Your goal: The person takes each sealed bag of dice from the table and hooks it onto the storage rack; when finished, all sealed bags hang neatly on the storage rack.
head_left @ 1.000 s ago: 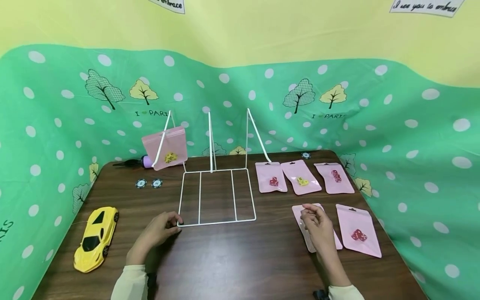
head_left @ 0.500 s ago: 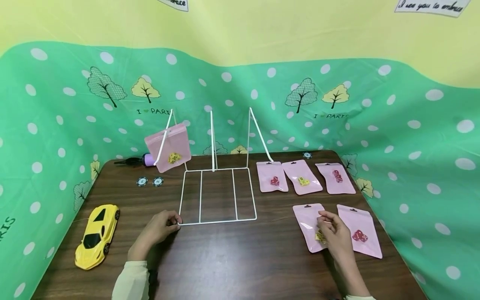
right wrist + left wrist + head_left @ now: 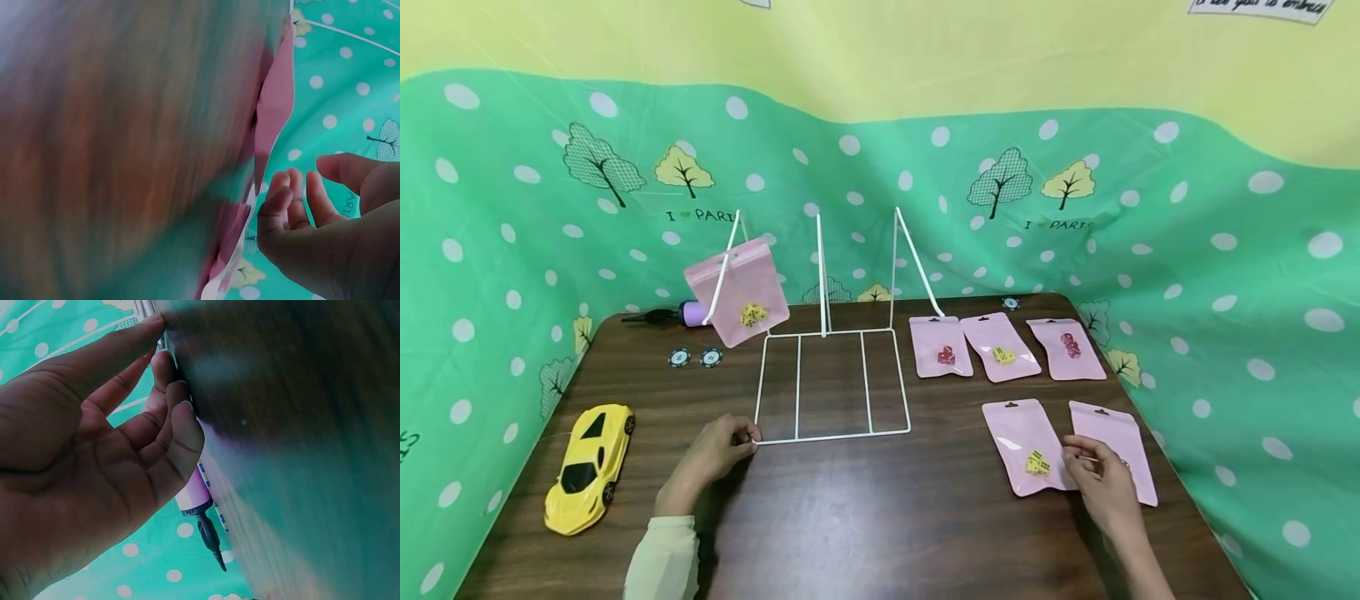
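My left hand [image 3: 707,457] pinches the front left corner of a white wire display rack [image 3: 831,437] between thumb and fingers. The left wrist view shows the thumb tip and fingers meeting at the wire. From the rack's left arm hangs a pink zip pouch [image 3: 737,287] with yellow dice, tilted. At the right, my right hand [image 3: 1108,487] hovers with loosely bent fingers and nothing in them. It is over the left edge of a pouch with red dice [image 3: 1123,427], partly hiding it. Just left of the hand lies a pouch with yellow dice [image 3: 1017,429].
Behind lie more pink pouches: one with red dice [image 3: 936,337], one with yellow [image 3: 992,337], another with red [image 3: 1060,360]. A yellow toy car [image 3: 587,471] stands at the left. Poker chips [image 3: 680,357] and a purple-and-black pump-like object [image 3: 691,314] lie behind it.
My right hand has moved right, from over the yellow-dice pouch to the red-dice one. The hanging pouch has swung, its lower end shifting right. My left hand stays at the rack's corner.
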A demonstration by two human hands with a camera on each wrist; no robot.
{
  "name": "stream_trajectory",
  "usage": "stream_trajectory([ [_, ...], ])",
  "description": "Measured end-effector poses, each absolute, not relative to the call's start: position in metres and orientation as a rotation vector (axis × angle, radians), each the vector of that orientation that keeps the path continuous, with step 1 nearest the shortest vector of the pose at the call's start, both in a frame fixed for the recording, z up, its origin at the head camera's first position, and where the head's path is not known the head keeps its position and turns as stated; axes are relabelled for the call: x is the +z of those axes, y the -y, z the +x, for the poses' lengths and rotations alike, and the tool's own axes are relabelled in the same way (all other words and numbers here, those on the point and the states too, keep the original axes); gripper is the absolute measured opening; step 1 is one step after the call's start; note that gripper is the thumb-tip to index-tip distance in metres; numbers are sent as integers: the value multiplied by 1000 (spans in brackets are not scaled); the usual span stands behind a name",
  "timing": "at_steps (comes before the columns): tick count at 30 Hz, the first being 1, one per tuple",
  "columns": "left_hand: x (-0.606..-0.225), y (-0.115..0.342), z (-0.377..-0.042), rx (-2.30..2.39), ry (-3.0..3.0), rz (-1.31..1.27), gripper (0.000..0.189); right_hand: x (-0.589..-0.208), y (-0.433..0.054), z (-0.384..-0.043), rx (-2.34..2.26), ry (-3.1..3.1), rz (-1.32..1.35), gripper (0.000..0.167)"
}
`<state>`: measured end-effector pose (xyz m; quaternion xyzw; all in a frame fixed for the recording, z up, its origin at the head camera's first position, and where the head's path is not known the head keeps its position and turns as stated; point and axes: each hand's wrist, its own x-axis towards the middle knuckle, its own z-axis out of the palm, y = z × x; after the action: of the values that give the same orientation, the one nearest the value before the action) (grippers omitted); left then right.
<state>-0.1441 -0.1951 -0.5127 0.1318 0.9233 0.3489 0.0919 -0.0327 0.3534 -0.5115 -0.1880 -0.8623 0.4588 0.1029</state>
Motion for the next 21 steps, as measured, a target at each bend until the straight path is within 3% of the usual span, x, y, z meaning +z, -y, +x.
stream_trajectory([
  [21,-511,195,-144,1039,-2732,375,14,-516,-378,-19,1197,2736,-486,30],
])
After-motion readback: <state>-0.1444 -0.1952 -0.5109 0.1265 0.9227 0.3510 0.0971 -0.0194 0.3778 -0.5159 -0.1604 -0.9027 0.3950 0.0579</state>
